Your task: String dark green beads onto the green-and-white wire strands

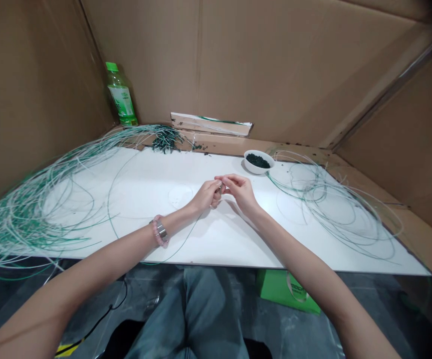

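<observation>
My left hand (205, 196) is closed above the middle of the white table (223, 244), its fingers curled. A thin green wire (186, 238) runs out from beneath it and curves down to the table's front edge. Beside it my right hand (241, 190) is closed in a pinch, its fingertips meeting those of the left. Something small shows between the two sets of fingertips, too small to name. Behind the right hand stands a white bowl (253, 169) of small dark green pieces (258, 160).
Long green and white wires (32, 209) spread over the table's left side, their dark green ends (166, 138) bunched at the back. Looser coils of wire (324, 192) lie at right. A green-capped bottle (120, 97) stands back left. Cardboard walls (261, 65) enclose the table.
</observation>
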Tool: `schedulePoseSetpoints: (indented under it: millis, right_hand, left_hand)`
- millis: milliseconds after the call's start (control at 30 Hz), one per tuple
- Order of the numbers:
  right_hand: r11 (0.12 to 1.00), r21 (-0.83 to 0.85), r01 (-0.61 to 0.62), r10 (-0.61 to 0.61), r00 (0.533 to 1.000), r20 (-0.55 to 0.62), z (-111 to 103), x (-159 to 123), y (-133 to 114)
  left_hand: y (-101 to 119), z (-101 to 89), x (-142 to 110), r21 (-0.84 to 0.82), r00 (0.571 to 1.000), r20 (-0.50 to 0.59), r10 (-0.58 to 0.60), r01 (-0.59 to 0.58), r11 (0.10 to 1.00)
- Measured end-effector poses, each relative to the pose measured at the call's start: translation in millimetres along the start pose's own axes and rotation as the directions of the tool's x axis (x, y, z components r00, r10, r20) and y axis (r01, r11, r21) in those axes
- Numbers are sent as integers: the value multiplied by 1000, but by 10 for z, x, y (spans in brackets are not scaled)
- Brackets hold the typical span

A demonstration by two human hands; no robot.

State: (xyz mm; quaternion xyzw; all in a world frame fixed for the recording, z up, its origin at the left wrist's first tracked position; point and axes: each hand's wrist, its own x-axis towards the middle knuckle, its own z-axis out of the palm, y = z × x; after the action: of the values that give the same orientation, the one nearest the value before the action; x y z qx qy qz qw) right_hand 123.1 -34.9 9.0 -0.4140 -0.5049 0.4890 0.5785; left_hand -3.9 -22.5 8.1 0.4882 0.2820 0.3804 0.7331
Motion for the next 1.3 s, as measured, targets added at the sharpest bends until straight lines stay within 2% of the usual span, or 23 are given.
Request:
schedulePoseSetpoints:
  millis: [267, 433, 633, 767, 900, 1033, 1200, 1300]
  right_hand:
    - [999, -19, 50, -50, 999, 1, 5, -2, 9]
    - [1000, -4, 26, -26, 1000, -1, -21, 15, -1]
    - [999, 19, -49, 48, 995, 84, -72, 53, -57]
    - [999, 6, -49, 48, 991, 128, -98, 60, -70]
    - [998, -29, 56, -52, 990, 130, -83, 45, -108]
    - [970, -84, 226, -223, 974, 46, -49, 49, -223]
    - [911, -168, 377, -387, 922, -26, -57, 146, -475]
    - [858, -236, 455, -481, 875, -63, -130, 300, -694]
  left_hand:
    - [-10, -63, 32, -21, 996, 89, 1, 1, 1000]
    - [-3, -42, 28, -12, 992, 124, 21, -20, 1000]
    - [25, -45, 35, -21, 981, 193, 16, -12, 1000]
    - [82, -66, 4, -2, 971, 238, -13, 14, 1000]
    - [139, -98, -7, 41, 956, 287, -55, 45, 998]
    - [243, -102, 76, 91, 940, 330, -83, 56, 994]
    - [521, -154, 209, 186, 910, 379, -168, 103, 977]
    - [734, -295, 181, 351, 883, 403, -242, 96, 932]
